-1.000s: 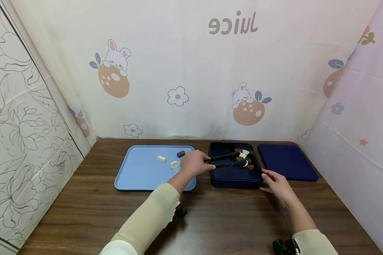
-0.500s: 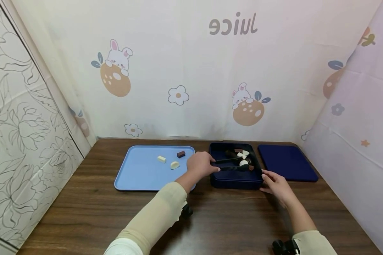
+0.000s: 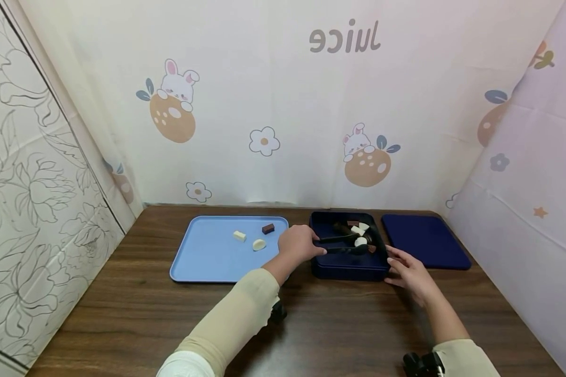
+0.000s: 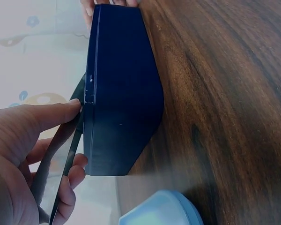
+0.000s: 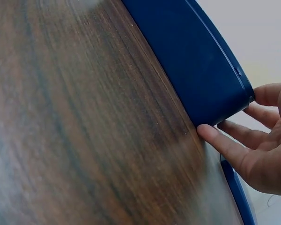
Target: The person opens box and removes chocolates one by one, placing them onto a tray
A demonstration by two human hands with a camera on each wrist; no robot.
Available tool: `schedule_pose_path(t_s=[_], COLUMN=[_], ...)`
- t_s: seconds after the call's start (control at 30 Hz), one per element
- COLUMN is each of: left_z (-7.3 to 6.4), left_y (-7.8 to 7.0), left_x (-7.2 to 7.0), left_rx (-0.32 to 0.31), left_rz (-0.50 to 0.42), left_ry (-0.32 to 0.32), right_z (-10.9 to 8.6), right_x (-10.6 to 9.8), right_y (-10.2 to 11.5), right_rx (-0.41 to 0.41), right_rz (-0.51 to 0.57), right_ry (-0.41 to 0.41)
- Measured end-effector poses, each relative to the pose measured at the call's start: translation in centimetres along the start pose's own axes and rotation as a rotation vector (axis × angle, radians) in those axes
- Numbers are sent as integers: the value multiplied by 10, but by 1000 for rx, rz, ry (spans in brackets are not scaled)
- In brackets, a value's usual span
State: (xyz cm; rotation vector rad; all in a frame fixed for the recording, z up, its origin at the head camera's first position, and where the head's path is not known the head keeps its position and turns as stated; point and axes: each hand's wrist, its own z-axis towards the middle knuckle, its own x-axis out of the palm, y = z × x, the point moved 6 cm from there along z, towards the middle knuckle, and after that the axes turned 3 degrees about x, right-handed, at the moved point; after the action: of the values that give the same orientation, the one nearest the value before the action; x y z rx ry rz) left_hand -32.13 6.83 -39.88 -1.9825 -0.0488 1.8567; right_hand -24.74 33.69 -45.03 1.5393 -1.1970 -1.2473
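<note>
My left hand (image 3: 298,243) holds black tongs (image 4: 61,154) by their arms, thumb on one side and fingers on the other. The tongs reach over the left rim of the dark blue box (image 3: 349,271), their tips spread around a round white chocolate piece (image 3: 360,242). Other white and brown chocolate pieces (image 3: 357,230) lie around it at the box's right. At the box's front right corner is my right hand (image 3: 412,275), its fairly straight fingertips touching the wall from rim to base (image 5: 267,140).
A light blue tray (image 3: 203,262) stands left of the box, bearing a white block (image 3: 239,235), a white rounded piece (image 3: 259,244) and a brown block (image 3: 268,229). A flat dark blue lid (image 3: 426,241) lies to the right. A printed curtain (image 3: 292,104) hangs behind the wooden table (image 3: 339,324).
My left hand has moved slightly right and lowered the tongs in the box. The tips have spread, and the white piece between them now rests among the others. My right hand stays at the corner.
</note>
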Motion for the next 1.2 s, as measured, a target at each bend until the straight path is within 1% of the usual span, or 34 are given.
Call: schedule_pose_path(t_s=[0.2,0.43,0.67,0.97,1.2], left_z=[2,5,8,10,12], left_y=[-3,-9,-14,-17,-19], left_x=[1,5,9,11,10], left_rx=[2,-5,-19,-34,-35], left_rz=[23,76,93,111,127], left_ry=[14,19,19,39,39], right_z=[0,2,3,2,2], right_x=[0,-1,-1,-1,-1], right_y=[1,-2,-3,-3,-3], right_rx=[-16,-15,-16,-6,2], right_rz=[10,-1,-17,-23,-23], right_ry=[6,9,6,8,10])
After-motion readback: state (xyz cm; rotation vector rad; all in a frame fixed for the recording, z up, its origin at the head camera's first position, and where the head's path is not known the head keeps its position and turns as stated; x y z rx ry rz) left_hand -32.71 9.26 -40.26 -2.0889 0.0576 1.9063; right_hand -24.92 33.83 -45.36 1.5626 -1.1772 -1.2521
